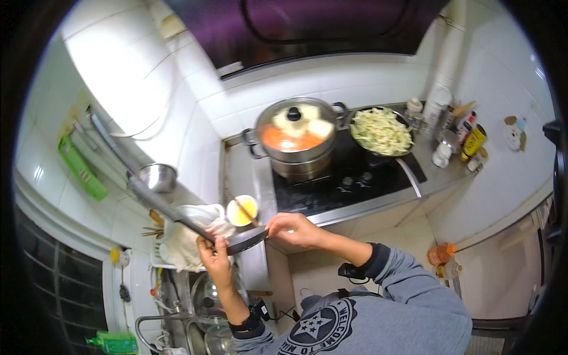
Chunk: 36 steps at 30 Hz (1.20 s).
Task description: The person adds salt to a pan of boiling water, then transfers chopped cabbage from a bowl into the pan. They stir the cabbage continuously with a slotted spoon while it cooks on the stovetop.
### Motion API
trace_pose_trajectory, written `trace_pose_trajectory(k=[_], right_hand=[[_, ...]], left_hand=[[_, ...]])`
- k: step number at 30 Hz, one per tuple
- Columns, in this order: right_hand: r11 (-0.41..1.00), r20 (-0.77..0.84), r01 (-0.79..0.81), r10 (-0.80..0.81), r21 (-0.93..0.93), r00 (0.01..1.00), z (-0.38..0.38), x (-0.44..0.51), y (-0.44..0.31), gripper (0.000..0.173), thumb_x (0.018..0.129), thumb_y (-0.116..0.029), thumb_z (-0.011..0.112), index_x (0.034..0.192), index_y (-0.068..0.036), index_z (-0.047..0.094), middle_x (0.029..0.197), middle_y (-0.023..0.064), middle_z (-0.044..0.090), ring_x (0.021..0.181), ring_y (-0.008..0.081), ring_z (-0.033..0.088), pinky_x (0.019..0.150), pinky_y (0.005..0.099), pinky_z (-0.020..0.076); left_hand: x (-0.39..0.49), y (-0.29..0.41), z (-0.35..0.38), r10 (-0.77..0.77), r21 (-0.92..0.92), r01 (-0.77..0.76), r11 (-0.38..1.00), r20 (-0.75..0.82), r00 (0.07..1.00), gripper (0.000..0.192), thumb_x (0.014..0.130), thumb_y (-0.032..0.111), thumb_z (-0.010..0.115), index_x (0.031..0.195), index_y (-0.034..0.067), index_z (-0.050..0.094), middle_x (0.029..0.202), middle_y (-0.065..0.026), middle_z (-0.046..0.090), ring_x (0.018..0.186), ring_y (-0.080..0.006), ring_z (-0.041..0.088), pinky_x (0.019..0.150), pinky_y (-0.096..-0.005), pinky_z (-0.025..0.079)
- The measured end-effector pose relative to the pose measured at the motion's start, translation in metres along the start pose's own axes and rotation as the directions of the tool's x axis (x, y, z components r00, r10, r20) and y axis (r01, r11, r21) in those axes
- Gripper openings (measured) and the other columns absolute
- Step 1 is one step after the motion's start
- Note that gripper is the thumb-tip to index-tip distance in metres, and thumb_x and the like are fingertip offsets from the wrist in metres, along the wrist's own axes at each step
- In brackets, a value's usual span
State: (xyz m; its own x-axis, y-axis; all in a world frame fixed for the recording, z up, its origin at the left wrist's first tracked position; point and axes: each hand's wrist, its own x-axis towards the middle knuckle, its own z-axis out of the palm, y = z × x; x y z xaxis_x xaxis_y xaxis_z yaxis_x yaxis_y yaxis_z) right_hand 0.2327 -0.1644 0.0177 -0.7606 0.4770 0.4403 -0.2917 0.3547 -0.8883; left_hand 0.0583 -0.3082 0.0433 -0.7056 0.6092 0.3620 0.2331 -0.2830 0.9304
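Observation:
My left hand point(216, 255) grips a long dark grey band point(173, 213) that runs up and left toward the tiled wall; its exact kind is unclear. My right hand point(295, 230) pinches the band's wider, curved right end. Just beyond my hands is a white bowl point(232, 207) of yellow liquid, probably beaten egg, with a wooden stick resting across it. A white plastic basket point(156, 255) with a pale cloth point(188, 248) lies beside my left hand, partly hidden by the band.
On the black cooktop point(310, 195) stand a steamer pot point(301, 166) with a glass lid and a pan point(375, 154) of shredded cabbage, its handle point(409, 177) jutting forward. Seasoning bottles point(473, 142) crowd the right corner. Glass lids point(208, 288) lie by the faucet point(155, 318).

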Motion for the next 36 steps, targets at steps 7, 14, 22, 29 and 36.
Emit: trace_pose_trajectory(k=[7, 14, 22, 29, 36], right_hand=[[0.579, -0.011, 0.128, -0.232, -0.805, 0.973, -0.166, -0.159, -0.104, 0.038, 0.081, -0.012, 0.068, 0.118, -0.005, 0.060, 0.121, 0.0129, 0.056, 0.113, 0.0320, 0.053, 0.096, 0.0402, 0.0452], [0.079, -0.169, -0.176, 0.091, -0.981, 0.981, -0.288, -0.251, -0.136, 0.058, 0.068, -0.018, 0.078, 0.122, -0.011, 0.057, 0.109, 0.0065, 0.058, 0.105, 0.0239, 0.055, 0.093, 0.0400, 0.0422], [0.342, -0.531, -0.524, 0.080, -0.780, 0.843, -0.359, -0.331, -0.100, 0.030, 0.085, -0.026, 0.068, 0.108, -0.008, 0.060, 0.084, 0.0120, 0.061, 0.069, 0.0317, 0.062, 0.060, 0.0426, 0.0472], [0.609, -0.729, -0.702, 0.278, -0.370, 0.626, -0.432, -0.334, -0.051, 0.025, 0.094, -0.028, 0.059, 0.099, -0.003, 0.060, 0.069, 0.0096, 0.057, 0.059, 0.0202, 0.054, 0.056, 0.0327, 0.0432], [0.574, -0.620, -0.802, 0.572, -0.166, 0.538, -0.476, -0.301, -0.015, 0.030, 0.096, -0.032, 0.056, 0.087, -0.003, 0.058, 0.063, 0.0003, 0.053, 0.056, 0.0088, 0.048, 0.052, 0.0275, 0.0400]], left_hand=[[-0.059, 0.010, 0.209, 0.338, 0.429, -0.721, 0.544, 0.674, 0.656, 0.035, 0.070, 0.010, 0.074, 0.102, 0.006, 0.062, 0.079, -0.0073, 0.062, 0.083, -0.0248, 0.058, 0.086, -0.0391, 0.041], [-0.116, 0.034, 0.344, 0.278, 0.112, -0.884, 0.453, 0.925, 0.259, 0.033, 0.071, 0.015, 0.073, 0.102, 0.009, 0.067, 0.078, -0.0026, 0.065, 0.087, -0.0193, 0.060, 0.110, -0.0447, 0.032], [-0.126, 0.028, 0.447, 0.499, -0.106, -0.867, 0.487, 0.848, 0.176, 0.057, 0.072, 0.008, 0.073, 0.126, 0.009, 0.057, 0.127, -0.0103, 0.053, 0.117, -0.0307, 0.052, 0.106, -0.0475, 0.038], [-0.143, -0.057, 0.464, 0.416, -0.112, -0.665, 0.738, 0.852, 0.319, 0.066, 0.073, 0.010, 0.075, 0.133, 0.008, 0.048, 0.127, -0.0159, 0.052, 0.111, -0.0360, 0.053, 0.093, -0.0436, 0.045], [-0.138, -0.140, 0.454, 0.179, 0.037, -0.384, 0.922, 0.840, 0.512, 0.032, 0.089, 0.017, 0.062, 0.118, 0.002, 0.059, 0.111, -0.0132, 0.060, 0.103, -0.0334, 0.057, 0.088, -0.0400, 0.046]])
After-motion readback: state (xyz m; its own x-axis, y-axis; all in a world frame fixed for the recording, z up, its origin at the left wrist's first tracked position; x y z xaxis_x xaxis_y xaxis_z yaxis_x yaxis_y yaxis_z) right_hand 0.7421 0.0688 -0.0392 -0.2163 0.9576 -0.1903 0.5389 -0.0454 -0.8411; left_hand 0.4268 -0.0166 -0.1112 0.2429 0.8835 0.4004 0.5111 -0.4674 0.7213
